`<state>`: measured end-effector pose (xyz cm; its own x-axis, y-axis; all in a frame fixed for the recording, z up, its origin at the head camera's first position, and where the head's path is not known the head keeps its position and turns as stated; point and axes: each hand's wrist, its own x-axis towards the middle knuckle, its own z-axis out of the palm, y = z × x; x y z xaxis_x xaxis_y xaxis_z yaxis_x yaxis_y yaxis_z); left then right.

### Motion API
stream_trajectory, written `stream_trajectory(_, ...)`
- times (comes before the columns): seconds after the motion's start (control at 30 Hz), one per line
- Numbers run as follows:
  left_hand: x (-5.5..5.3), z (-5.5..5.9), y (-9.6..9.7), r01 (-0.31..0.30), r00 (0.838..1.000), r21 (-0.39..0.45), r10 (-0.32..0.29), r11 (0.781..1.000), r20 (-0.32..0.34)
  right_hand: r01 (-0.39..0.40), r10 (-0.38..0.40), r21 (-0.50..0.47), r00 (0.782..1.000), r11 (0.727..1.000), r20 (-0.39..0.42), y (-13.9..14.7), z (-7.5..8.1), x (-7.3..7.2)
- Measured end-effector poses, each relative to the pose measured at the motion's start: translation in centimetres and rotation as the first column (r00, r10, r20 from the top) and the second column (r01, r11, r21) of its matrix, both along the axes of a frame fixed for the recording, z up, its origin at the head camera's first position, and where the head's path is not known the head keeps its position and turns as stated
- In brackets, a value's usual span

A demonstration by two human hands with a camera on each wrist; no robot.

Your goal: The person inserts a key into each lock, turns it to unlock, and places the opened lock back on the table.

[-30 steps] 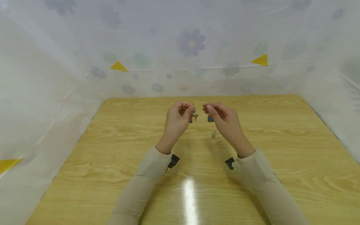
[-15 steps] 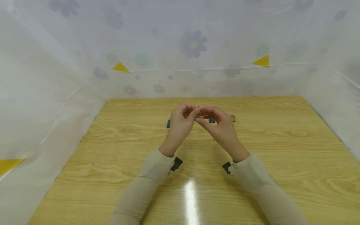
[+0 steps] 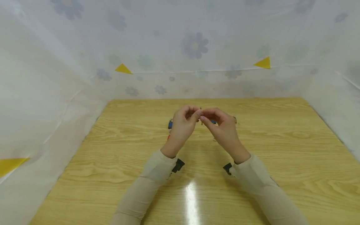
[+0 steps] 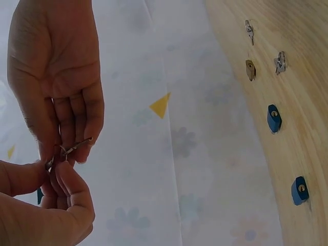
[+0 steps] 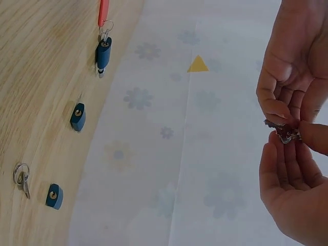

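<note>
Both hands meet at the fingertips over the far half of the table. My left hand (image 3: 182, 125) and my right hand (image 3: 220, 126) pinch a small bunch of metal keys (image 5: 275, 124) between thumbs and fingers. One key (image 4: 79, 145) sticks out past the fingers in the left wrist view, and a thin ring (image 5: 293, 134) shows between the hands in the right wrist view. Fingers hide most of the bunch. Beneath lie blue padlocks (image 4: 274, 118), one of which (image 5: 103, 51) has a key in it on a ring with a red strip (image 5: 103, 11).
A brass padlock (image 4: 250, 70) lies on the wooden table (image 3: 118, 137) beside two sets of small keys, one on a ring (image 4: 249, 32) and another close by (image 4: 280, 62). White flowered sheeting (image 3: 157, 47) walls the table at the back and sides.
The right hand has come over to the left hand, which held the keys alone a second ago. Both now pinch the bunch together, fingertips touching. The head view has shifted slightly.
</note>
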<state>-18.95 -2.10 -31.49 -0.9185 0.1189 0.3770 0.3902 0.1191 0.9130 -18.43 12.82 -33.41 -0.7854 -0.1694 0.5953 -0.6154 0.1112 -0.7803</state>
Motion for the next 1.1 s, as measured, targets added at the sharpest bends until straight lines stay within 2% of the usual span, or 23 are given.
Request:
stream_trajectory(0.17,-0.2,0.0,-0.3,0.032,0.999,-0.022,-0.031,0.999,0.04,0.053,-0.054,0.029,0.998,0.998,0.036,0.6,0.1,0.0)
stream_trajectory(0.27,-0.5,0.1,-0.9,0.035,0.998,-0.069,-0.031,0.997,0.062,0.082,-0.084,0.033,0.994,0.996,0.067,0.9,0.4,0.0)
stream_trajectory(0.37,-1.0,0.2,-1.5,0.03,0.998,-0.126,-0.022,0.992,0.061,0.08,-0.082,0.027,0.993,0.996,0.09,1.2,0.5,0.0)
stream_trajectory(0.57,-2.1,0.2,-2.8,0.008,1.0,-0.241,-0.002,0.97,0.024,0.083,-0.09,0.061,0.99,0.995,0.11,1.4,0.7,-0.1)
stream_trajectory(0.67,-2.9,-0.3,-3.2,0.003,0.999,-0.32,0.012,0.947,0.045,0.08,-0.087,0.059,0.989,0.995,0.12,1.3,0.9,-0.1)
stream_trajectory(0.73,-3.8,-0.9,-3.3,0.008,0.997,-0.397,0.025,0.918,0.076,0.081,-0.086,0.05,0.988,0.995,0.124,1.3,1.0,-0.1)
stream_trajectory(0.8,-4.9,-1.6,-3.2,0.023,0.992,-0.48,0.041,0.877,0.123,0.085,-0.09,0.044,0.988,0.995,0.125,1.4,1.1,0.0)
stream_trajectory(0.9,-6.8,-2.7,-3.0,0.053,0.982,-0.602,0.069,0.797,0.177,0.09,-0.093,0.028,0.987,0.996,0.128,1.5,1.2,0.0)
stream_trajectory(1.0,-8.5,-3.5,-2.4,0.09,0.973,-0.686,0.083,0.722,0.216,0.089,-0.089,0.008,0.987,0.996,0.137,1.7,1.2,0.0)
stream_trajectory(1.1,-9.9,-4.1,-1.8,0.127,0.957,-0.736,0.112,0.665,0.267,0.074,-0.071,-0.012,0.988,0.997,0.139,1.8,1.2,0.1)
